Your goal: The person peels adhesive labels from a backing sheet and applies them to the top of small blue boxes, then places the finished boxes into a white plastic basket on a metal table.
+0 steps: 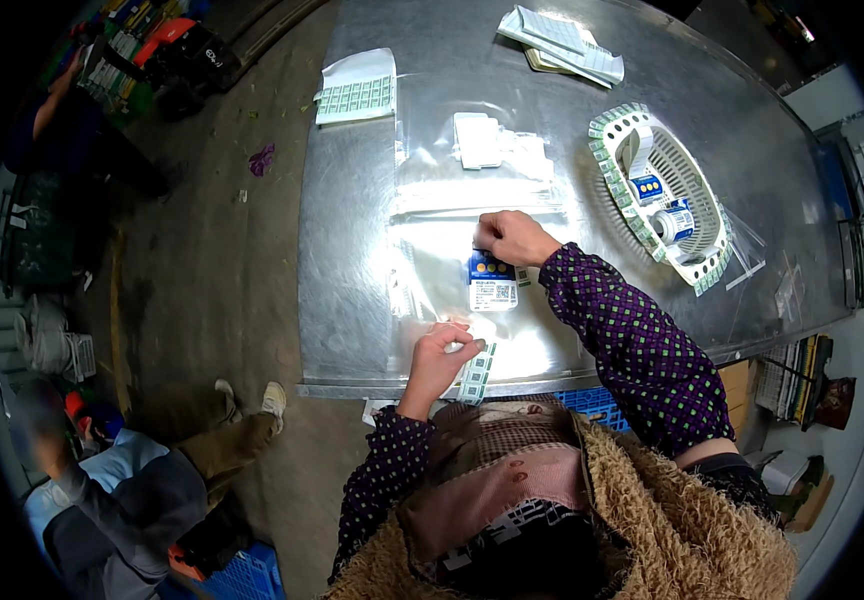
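A stack of clear plastic bags (542, 340) lies before me on the metal table. On it is a blue and white label (493, 292) with yellow dots and a square code. My right hand (517, 240) is curled with its fingertips down at the label's upper edge; whatever they pinch is hidden. A small green sticker (523, 277) shows beside the label, below that hand. Near the table's front edge, my left hand (439, 362) is closed on a strip of green and white stickers (477, 375), which hangs toward me.
A white oval basket (704, 272) edged with green stickers holds label rolls (674, 222) at right. White cards (477, 140) lie beyond the bags. Sticker sheets (357, 100) and papers (564, 45) sit farther back. Two people are off to the left, one seated (152, 490).
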A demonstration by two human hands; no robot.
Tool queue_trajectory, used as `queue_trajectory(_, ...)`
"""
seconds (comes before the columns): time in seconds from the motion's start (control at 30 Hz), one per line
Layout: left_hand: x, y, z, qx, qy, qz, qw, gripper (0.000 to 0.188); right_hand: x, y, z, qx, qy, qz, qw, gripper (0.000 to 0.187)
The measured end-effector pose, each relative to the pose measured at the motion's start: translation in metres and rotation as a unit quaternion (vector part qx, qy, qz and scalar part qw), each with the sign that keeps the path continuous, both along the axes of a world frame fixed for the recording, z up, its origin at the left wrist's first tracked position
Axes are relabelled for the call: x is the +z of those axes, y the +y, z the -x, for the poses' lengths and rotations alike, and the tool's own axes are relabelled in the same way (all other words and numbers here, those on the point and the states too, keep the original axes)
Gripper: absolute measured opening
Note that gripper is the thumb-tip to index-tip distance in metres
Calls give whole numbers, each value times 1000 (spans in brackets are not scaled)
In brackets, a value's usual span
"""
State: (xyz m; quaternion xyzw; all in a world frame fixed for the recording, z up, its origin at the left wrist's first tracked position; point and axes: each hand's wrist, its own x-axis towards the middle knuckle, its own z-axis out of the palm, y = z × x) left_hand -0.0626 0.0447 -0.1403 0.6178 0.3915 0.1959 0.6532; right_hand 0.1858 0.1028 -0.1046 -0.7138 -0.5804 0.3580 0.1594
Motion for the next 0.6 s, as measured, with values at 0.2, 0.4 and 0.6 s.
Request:
queue_trajectory(0.2, -3, -1, -1, 17, 0, -17, 1000, 13, -7, 4, 8, 37, -90, -36, 995, 22)
queue_trajectory(0.4, -2, -1, -4, 23, 11, -19, 999, 13, -1, 4, 5, 39, -252, -87, 963, 28)
queue_trajectory(0.6, -6, 1, 1, 44, -76, 42, 995, 12, 12, -102, 28, 124, -113, -236, 957, 19)
